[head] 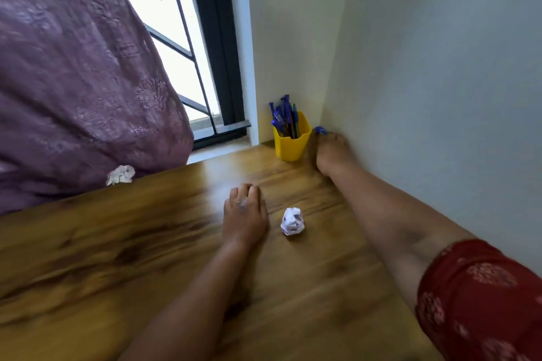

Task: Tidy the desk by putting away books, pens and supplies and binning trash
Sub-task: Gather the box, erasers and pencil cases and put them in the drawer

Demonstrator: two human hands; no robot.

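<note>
Single view only, from a head-worn wide-angle camera. It looks forward and steeply down across the wooden table (146,243) toward the far right corner, where two walls meet beside the window (176,38). It sits close: both forearms enter from the bottom edge. Straight lines bow near the frame edges. No second view exists to share coverage.

Crumpled paper ball (292,221) mid-desk; pens (283,117) in yellow cup (291,143).
</note>
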